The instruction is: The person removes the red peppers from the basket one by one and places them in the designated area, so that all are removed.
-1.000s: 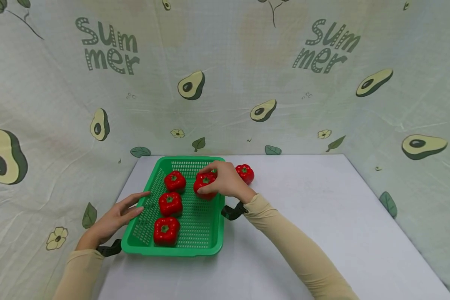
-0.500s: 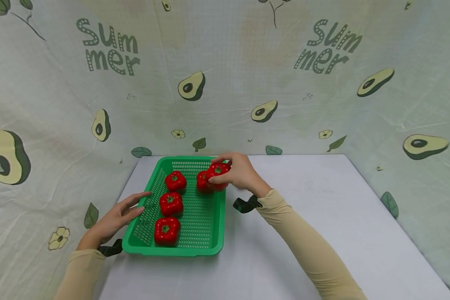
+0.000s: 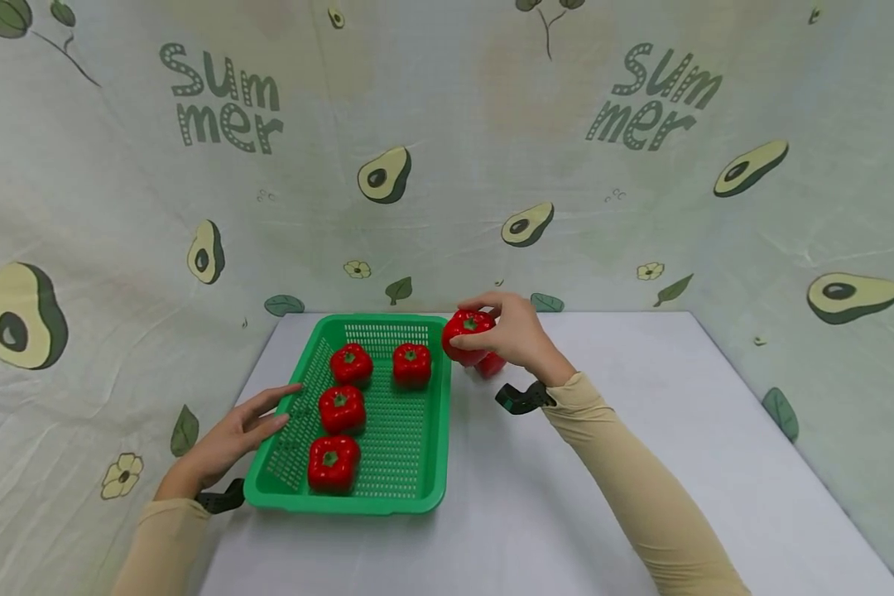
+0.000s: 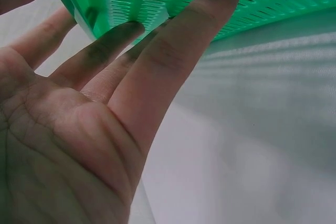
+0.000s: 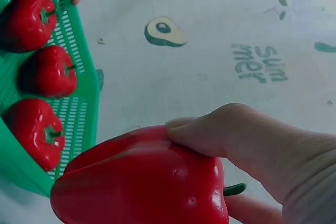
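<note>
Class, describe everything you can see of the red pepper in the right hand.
The red pepper is glossy, perhaps plastic, with lobed sides and a green stem. The right hand grips it stem upward near the right rim of the green basket. In the head view it partly hides another pepper; contact with either is unclear.

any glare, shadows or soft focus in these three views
Head view: small white glints on the nearest pepper in the green basket; left wrist view: streaky shadows across the white table, with the palm of the left hand dim; right wrist view: bright spots on the held pepper, while the printed cloth behind looks somewhat softer.
</note>
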`<state>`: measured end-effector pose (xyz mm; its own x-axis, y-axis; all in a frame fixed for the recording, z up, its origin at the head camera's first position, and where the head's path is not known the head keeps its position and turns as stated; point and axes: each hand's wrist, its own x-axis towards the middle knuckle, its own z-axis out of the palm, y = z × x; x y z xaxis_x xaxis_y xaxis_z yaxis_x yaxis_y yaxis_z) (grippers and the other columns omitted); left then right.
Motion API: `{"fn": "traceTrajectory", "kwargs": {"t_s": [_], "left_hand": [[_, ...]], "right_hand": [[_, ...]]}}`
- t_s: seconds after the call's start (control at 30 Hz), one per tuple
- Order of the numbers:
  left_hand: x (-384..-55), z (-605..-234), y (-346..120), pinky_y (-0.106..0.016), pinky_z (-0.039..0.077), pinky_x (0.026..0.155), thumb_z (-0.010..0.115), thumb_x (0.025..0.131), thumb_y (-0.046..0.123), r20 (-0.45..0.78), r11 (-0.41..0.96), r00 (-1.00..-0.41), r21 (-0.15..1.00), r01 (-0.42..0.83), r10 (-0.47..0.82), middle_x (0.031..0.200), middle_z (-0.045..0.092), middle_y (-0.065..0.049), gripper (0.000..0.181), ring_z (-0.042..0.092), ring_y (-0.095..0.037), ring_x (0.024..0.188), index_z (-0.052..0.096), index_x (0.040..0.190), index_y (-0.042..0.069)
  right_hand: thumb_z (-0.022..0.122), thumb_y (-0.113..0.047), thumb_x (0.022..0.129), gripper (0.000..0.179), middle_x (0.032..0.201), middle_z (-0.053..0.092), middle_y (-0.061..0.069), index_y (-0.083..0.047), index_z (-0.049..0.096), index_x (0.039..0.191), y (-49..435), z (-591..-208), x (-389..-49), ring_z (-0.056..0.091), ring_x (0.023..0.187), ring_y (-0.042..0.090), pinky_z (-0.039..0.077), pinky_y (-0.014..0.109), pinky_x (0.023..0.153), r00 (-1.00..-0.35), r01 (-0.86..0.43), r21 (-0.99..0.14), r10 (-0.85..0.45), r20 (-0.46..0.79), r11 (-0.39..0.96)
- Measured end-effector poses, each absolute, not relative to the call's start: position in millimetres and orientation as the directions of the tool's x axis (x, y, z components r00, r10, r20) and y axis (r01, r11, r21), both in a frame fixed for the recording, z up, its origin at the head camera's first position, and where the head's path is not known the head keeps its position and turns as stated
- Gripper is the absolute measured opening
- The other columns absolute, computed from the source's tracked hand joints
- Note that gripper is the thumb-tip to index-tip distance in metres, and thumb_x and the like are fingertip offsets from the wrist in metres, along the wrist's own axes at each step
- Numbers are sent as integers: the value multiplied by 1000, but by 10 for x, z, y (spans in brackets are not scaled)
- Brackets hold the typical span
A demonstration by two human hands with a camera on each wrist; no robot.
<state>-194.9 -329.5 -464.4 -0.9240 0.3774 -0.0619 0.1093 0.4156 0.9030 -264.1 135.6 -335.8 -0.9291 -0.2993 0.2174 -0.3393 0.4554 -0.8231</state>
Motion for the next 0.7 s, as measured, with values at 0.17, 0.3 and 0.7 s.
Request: {"fn": "traceTrajectory", "kwargs": {"t_s": [0.17, 0.3, 0.7], "left_hand": [[-1955, -4650, -3296, -62, 44, 96, 47, 107, 24, -49, 417, -915, 899, 135, 401, 159, 27, -11, 51, 32, -44, 139, 32, 156, 25], [-1949, -4646, -3291, -58, 48, 94, 48, 107, 24, -64, 415, -923, 903, 108, 379, 158, 28, -12, 51, 37, -45, 135, 34, 155, 24], [-1957, -4645, -3291, -58, 47, 95, 49, 107, 24, -63, 410, -925, 906, 104, 374, 158, 29, -11, 50, 36, -43, 136, 35, 155, 25]], "right_hand": [[86, -26, 78, 50, 117, 61, 4, -13, 70, 124, 1500, -3335, -2667, 56, 104, 29, 57, 39, 71, -944, -310, -830, -251, 212, 464], [86, -26, 79, 51, 119, 59, 5, -13, 69, 126, 1594, -3332, -2705, 56, 104, 29, 58, 39, 72, -954, -288, -837, -214, 209, 466], [85, -30, 80, 53, 122, 60, 11, -13, 67, 128, 1832, -3431, -2835, 58, 105, 30, 58, 40, 77, -970, -245, -833, -130, 208, 496]]}}
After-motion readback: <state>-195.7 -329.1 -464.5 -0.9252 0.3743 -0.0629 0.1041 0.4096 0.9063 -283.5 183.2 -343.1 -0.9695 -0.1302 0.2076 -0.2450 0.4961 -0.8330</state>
